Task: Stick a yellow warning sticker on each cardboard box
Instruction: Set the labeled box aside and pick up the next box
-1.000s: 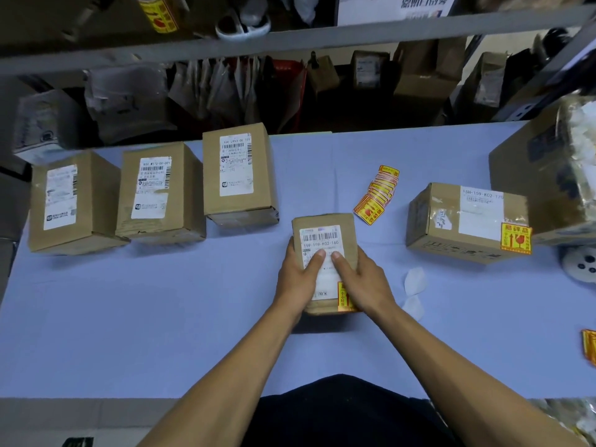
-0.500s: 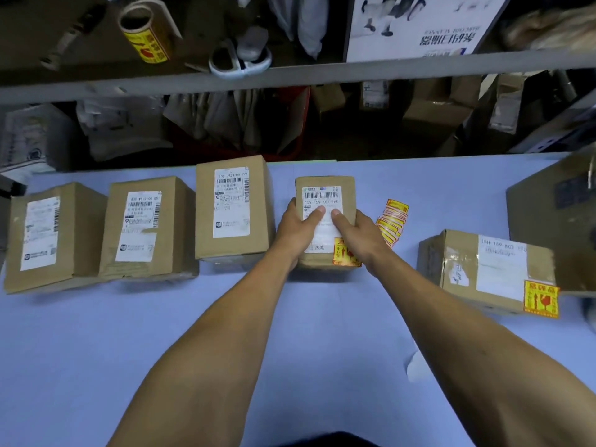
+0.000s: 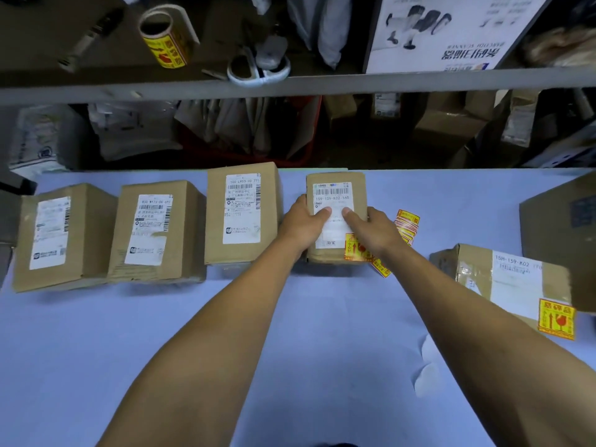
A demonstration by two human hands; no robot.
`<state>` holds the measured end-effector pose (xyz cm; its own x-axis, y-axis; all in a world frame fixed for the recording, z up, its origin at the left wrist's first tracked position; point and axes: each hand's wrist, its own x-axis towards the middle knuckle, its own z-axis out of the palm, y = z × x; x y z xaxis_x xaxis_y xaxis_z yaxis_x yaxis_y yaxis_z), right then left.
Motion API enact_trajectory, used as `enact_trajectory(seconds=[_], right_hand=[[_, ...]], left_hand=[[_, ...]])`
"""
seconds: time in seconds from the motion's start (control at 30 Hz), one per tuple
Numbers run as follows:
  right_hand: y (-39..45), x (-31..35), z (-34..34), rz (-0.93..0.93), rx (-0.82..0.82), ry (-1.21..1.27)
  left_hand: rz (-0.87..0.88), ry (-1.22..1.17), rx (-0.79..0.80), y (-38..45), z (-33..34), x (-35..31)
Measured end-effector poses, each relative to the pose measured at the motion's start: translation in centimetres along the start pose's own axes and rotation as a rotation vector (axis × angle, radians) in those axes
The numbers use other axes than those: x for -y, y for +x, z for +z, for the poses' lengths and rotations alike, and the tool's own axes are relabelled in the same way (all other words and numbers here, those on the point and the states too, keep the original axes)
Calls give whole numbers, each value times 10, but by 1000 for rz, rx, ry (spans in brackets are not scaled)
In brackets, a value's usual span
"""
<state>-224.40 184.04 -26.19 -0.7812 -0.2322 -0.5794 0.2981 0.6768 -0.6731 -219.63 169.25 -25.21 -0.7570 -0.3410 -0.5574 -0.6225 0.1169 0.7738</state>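
Note:
A small cardboard box [image 3: 337, 185] with a white label and a yellow warning sticker [image 3: 352, 248] at its near right corner stands at the back of the blue table. My left hand [image 3: 301, 225] grips its left side and my right hand [image 3: 371, 229] grips its right side, thumbs on the label. To its left stand three cardboard boxes [image 3: 242, 214] [image 3: 158, 232] [image 3: 61, 237] in a row, with no yellow sticker showing. A strip of yellow stickers [image 3: 407, 222] lies just right of my right hand. Another box [image 3: 503, 279] at the right carries a yellow sticker [image 3: 556, 318].
A big cardboard box [image 3: 561, 240] stands at the far right edge. White backing papers [image 3: 425, 366] lie on the blue table [image 3: 96, 350] under my right forearm. A shelf above holds a sticker roll [image 3: 164, 40] and scissors [image 3: 258, 66]. Parcels fill the space behind the table.
Both hands have carried the small stickered box away from me to the back of the table, beside the row of three boxes. It now partly covers the sticker strip.

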Motion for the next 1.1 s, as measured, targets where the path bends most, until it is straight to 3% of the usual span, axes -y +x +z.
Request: enact_trajectory(seconds=[0.17, 0.27, 0.4, 0.53, 0.8, 1.03, 1.1], right_hand=[[-20, 13, -11, -161, -234, -326], [-33, 30, 2, -294, -317, -431], [-41, 61, 42, -495, -209, -470], [-37, 84, 86, -625, -49, -491], [-24, 73, 135, -444, 11, -471], [-43, 44, 142, -510, -6, -453], [-43, 45, 142, -505, -10, -343]], left_hand=[[428, 525, -125, -36, -55, -7], [429, 708, -259, -48, -97, 12], [290, 899, -324, -49, -141, 41], [298, 882, -263, -43, -158, 67], [319, 828, -157, -18, -141, 93], [371, 701, -190, -41, -130, 125], [355, 573, -198, -41, -131, 123]])
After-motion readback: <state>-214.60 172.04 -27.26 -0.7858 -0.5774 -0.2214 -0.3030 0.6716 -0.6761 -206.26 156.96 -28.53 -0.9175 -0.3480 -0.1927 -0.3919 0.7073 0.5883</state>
